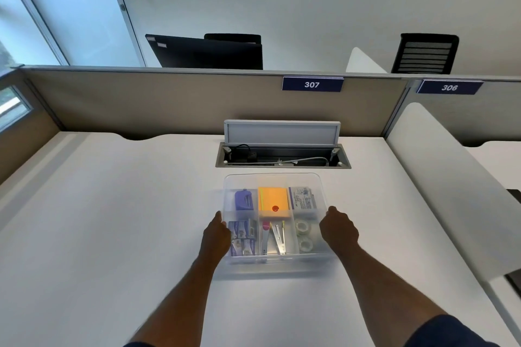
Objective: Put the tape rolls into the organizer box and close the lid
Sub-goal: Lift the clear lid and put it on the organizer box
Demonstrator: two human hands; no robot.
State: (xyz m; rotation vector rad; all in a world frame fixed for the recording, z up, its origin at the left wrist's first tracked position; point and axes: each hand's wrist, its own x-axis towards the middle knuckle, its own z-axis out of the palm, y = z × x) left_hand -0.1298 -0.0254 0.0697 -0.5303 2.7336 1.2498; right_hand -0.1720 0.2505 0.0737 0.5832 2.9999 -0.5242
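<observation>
- Both tape rolls (pixel 304 235) lie in the box's (pixel 272 262) near right compartment; the clear lid (pixel 272 182) looks to be over it.
- The left hand (pixel 216 236) and right hand (pixel 338 229) grip the lid's side edges, fingers curled on it.
- Press both sides down evenly, so neither edge lifts.
- Check that each corner seats.
</observation>
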